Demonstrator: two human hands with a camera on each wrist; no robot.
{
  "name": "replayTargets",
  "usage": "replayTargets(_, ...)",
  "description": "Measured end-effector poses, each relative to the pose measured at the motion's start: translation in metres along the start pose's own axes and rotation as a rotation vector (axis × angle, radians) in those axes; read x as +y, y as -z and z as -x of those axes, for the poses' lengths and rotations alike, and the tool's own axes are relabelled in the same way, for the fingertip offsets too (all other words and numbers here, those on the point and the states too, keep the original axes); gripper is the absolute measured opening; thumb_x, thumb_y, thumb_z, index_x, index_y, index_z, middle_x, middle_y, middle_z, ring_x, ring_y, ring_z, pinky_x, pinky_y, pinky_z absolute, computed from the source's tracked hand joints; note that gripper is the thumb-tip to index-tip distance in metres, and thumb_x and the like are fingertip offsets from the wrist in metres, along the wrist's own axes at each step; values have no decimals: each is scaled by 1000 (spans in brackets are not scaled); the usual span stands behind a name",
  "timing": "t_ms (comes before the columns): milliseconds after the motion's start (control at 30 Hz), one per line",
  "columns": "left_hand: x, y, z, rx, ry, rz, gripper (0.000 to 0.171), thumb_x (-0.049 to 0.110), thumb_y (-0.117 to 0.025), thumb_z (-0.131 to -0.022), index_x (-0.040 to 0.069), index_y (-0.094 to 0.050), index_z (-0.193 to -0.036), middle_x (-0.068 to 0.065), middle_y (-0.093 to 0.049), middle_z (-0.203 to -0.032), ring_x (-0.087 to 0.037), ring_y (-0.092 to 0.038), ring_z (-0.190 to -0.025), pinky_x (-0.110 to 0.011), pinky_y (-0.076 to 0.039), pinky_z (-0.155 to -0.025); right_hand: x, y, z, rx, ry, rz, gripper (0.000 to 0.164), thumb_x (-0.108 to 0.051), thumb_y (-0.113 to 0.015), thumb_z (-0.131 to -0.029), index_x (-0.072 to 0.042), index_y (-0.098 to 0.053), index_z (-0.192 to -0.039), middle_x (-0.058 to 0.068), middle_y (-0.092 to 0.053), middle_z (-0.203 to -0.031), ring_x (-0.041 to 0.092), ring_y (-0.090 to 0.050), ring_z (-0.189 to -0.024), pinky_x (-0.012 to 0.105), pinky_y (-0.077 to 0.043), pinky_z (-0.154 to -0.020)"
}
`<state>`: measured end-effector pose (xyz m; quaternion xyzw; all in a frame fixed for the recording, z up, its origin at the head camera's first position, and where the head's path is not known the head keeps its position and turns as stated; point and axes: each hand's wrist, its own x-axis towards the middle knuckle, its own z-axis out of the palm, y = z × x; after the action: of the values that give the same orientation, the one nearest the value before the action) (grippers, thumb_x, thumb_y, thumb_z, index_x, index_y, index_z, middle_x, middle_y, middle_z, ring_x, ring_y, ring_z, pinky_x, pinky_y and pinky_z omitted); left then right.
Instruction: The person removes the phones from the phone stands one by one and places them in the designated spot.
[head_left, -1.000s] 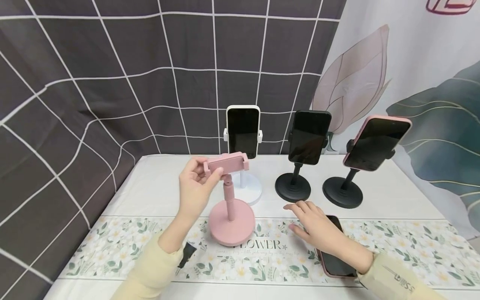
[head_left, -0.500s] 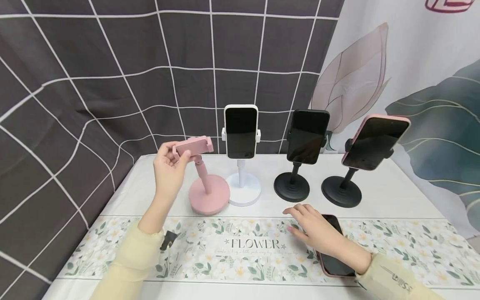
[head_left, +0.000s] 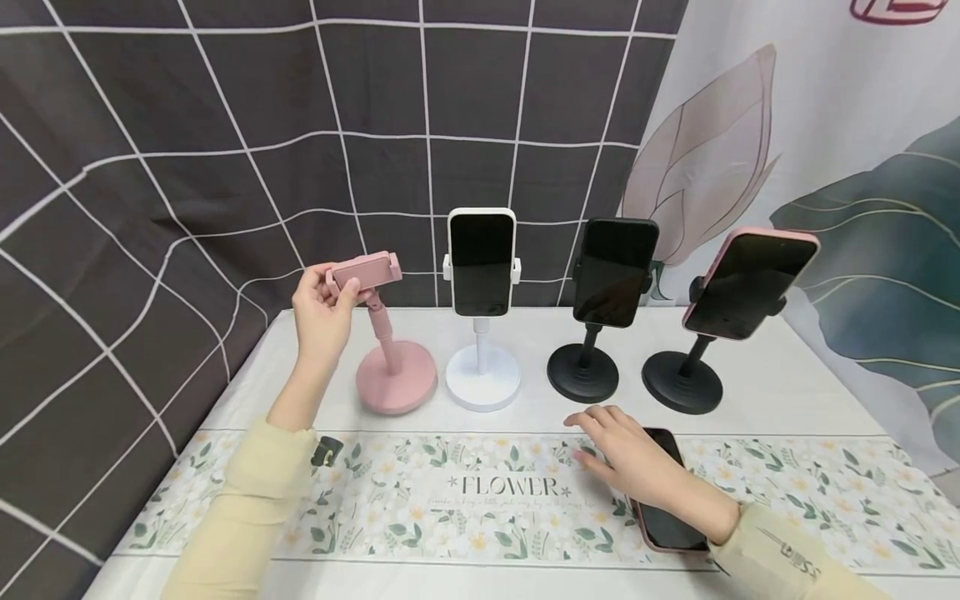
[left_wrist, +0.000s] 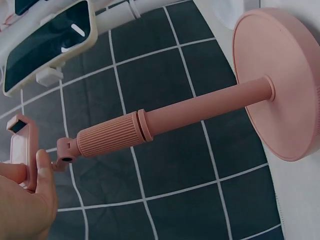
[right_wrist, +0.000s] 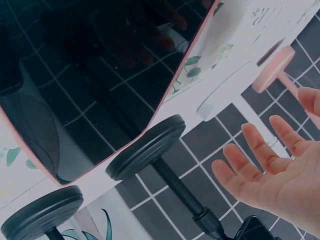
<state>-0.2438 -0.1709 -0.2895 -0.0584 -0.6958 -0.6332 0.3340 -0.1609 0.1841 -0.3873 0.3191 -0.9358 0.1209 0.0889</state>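
Note:
My left hand [head_left: 322, 312] grips the clamp head of a pink phone stand [head_left: 396, 377], thumb on the front of the clamp. The stand's round base is at the back left of the table, its post leaning slightly left, and the clamp bears no phone. In the left wrist view the ribbed collar and post of the pink phone stand [left_wrist: 200, 107] show from the side. My right hand [head_left: 633, 458] holds nothing; its fingers are spread loosely beside and above a pink-edged phone [head_left: 670, 500] lying flat on the table, which the hand and forearm partly cover.
Right of the pink stand is a white stand [head_left: 483, 379] with a white-cased phone [head_left: 482, 262]. Two black stands follow, one bearing a black phone [head_left: 617, 273], the other a pink-cased phone [head_left: 752, 285]. A floral runner [head_left: 390, 517] crosses the table; a dark grid curtain [head_left: 285, 83] hangs behind.
My left hand has carried the pink stand back and to the left, from in front of the white stand to beside it. The right hand has stayed nearly still.

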Motion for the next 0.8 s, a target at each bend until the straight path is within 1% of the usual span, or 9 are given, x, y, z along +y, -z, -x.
replayTargets(133,-4,0,0,17,62,-1,25,-10,-51,-83,-16,-42,-106,-16,-54,-93,1,-57,-69,-7,-49,-63,1,1,-3,14,14,-14,36,-22,-63,-82,-11,-52,-114,8,-56,-105,26,-49,-98,47,-46,-78)
replayTargets(233,-10,1,-1,30,81,0,25,-10,-51,-83,-14,-42,-106,-15,-53,-92,1,-57,-68,-7,-49,-63,2,3,-6,27,17,-31,35,-20,-63,-82,-10,-52,-113,8,-55,-104,26,-49,-98,47,-46,-78)
replayTargets(367,-17,2,-2,43,78,10,25,-10,-51,-83,-14,-43,-105,-13,-53,-90,0,-58,-67,-8,-50,-63,3,8,-8,35,1,-49,34,-20,-62,-82,-9,-52,-113,8,-56,-105,28,-48,-103,50,-46,-83)
replayTargets(500,-19,2,-4,42,71,17,22,-10,-51,-83,-14,-44,-103,-11,-54,-87,0,-59,-65,-8,-50,-62,5,13,-11,46,4,-80,32,-19,-61,-83,-8,-53,-112,8,-56,-105,30,-48,-103,51,-46,-83)
replayTargets(700,-22,0,-7,15,40,13,21,-6,-51,-85,-15,-45,-102,-11,-56,-86,1,-59,-64,-8,-50,-63,7,22,-24,104,25,-175,30,-17,-59,-85,-5,-53,-112,11,-57,-107,26,-48,-101,49,-47,-82)
replayTargets(800,-22,-1,-5,18,76,36,25,-4,-51,-85,-13,-44,-107,-11,-55,-90,-1,-60,-68,-8,-50,-65,8,27,-28,125,15,-215,30,-16,-58,-86,-6,-52,-113,12,-56,-109,26,-48,-101,49,-46,-82)
